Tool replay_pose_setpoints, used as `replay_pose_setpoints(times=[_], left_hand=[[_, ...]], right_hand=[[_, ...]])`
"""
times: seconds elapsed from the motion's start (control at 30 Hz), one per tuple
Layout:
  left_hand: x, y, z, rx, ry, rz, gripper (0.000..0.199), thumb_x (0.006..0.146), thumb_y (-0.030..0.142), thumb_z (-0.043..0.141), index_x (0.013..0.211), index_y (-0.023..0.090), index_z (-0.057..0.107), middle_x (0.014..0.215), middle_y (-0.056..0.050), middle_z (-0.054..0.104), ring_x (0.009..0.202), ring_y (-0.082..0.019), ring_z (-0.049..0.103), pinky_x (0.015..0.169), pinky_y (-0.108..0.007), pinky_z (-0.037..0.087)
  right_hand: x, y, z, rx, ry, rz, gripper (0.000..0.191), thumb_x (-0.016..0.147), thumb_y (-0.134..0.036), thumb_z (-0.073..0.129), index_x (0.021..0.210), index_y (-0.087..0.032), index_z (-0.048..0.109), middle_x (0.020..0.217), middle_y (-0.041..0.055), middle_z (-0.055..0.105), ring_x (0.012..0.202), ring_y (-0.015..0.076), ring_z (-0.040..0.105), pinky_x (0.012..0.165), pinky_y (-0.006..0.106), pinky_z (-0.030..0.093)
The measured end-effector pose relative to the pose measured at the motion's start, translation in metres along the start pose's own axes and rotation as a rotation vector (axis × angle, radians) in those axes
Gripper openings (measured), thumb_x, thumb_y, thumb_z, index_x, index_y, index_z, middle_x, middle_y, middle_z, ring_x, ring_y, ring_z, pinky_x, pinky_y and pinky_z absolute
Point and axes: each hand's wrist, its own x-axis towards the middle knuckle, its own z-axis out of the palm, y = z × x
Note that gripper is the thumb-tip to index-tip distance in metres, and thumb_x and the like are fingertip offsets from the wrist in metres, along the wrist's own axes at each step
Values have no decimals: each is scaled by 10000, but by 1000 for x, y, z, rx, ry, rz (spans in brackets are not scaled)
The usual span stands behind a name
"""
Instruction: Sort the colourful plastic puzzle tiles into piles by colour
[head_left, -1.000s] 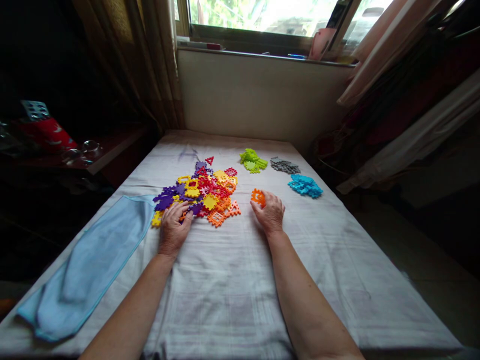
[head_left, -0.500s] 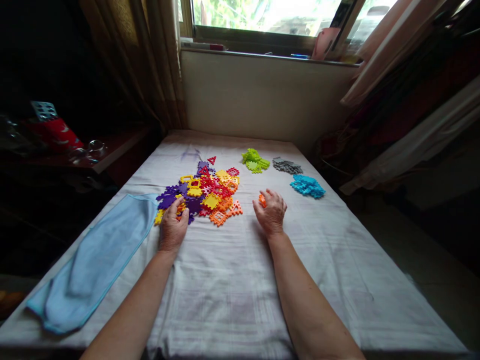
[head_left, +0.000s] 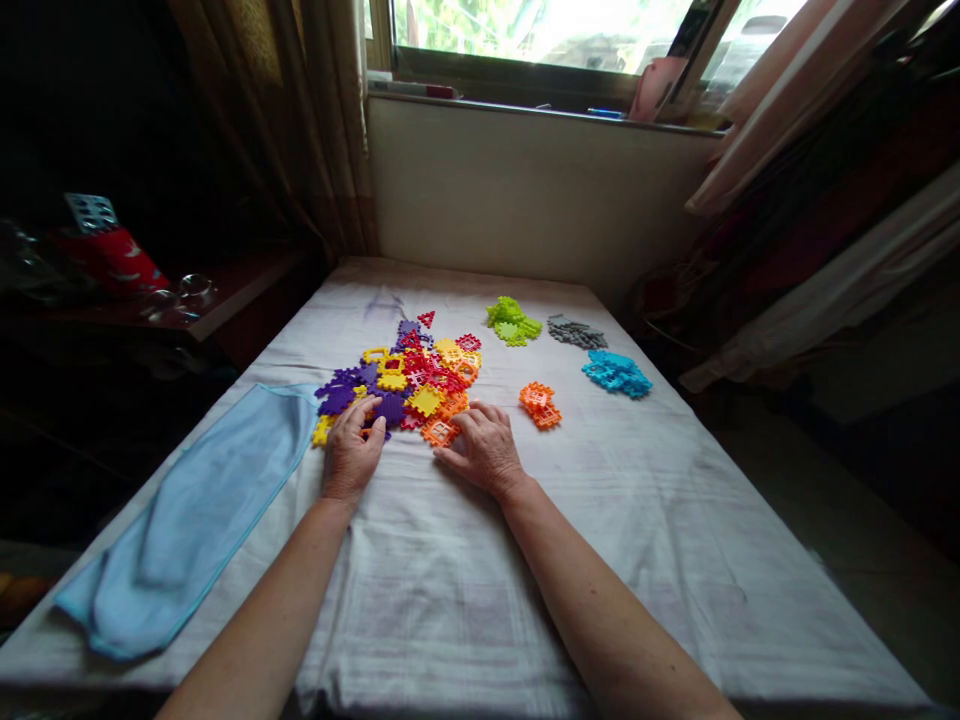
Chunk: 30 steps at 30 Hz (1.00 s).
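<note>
- Interlocking tiles (head_left: pixel 426 401) are lying heaped nearer the left edge of the counter (head_left: pixel 420 600).
- Left hand (head_left: pixel 354 450) is lying over their near side, thumb and fingers standing apart; whether its grip is holding a tile is unclear.
- Right hand (head_left: pixel 484 447) is partly covering an orange tile (head_left: pixel 439 432); whether its grip is clamping it is unclear too.
- Small orange pile (head_left: pixel 540 405) is sitting apart, toward the right edge.
</note>
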Motion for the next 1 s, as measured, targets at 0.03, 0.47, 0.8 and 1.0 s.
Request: replay_pose_setpoints(times=[0.03, 0.47, 0.8, 1.0], left_hand=[[0, 0, 0, -5, -4, 2, 324, 861, 314, 506, 1122, 206, 667, 1184, -88, 712, 1125, -236, 653, 1048, -423, 487], [0, 2, -1, -34, -18, 4, 307, 859, 305, 501, 1090, 204, 677, 1191, -93, 709, 1129, -235, 655, 1035, -415, 498], [-1, -3, 1, -34, -28, 19, 305, 865, 323, 502, 1053, 184, 697, 1192, -112, 706, 1126, -255, 652, 1038, -447, 488], [-1, -2, 1, -35, -31, 1, 271, 861, 310, 516, 1032, 212, 701, 1188, -87, 707, 1131, -242, 648, 1043, -435, 488]], right_hand=[[0, -1, 0, 2, -10, -5, 413, 778, -529, 723, 1058, -227, 685, 1093, 101, 711, 1210, 304, 514, 1044, 462, 325], [1, 8, -6, 110, 112, -100, 329, 822, -433, 640, 1063, -210, 657, 1104, 90, 700, 1172, 253, 547, 1042, 385, 349], [-13, 103, -32, -134, 452, 766, 429, 784, -433, 629, 1125, -173, 638, 1120, 144, 658, 1118, 317, 522, 976, 450, 366], [-20, 115, -31, -164, 377, 935, 391, 817, -428, 607, 1112, -182, 680, 1098, 150, 672, 1084, 316, 533, 929, 453, 379]])
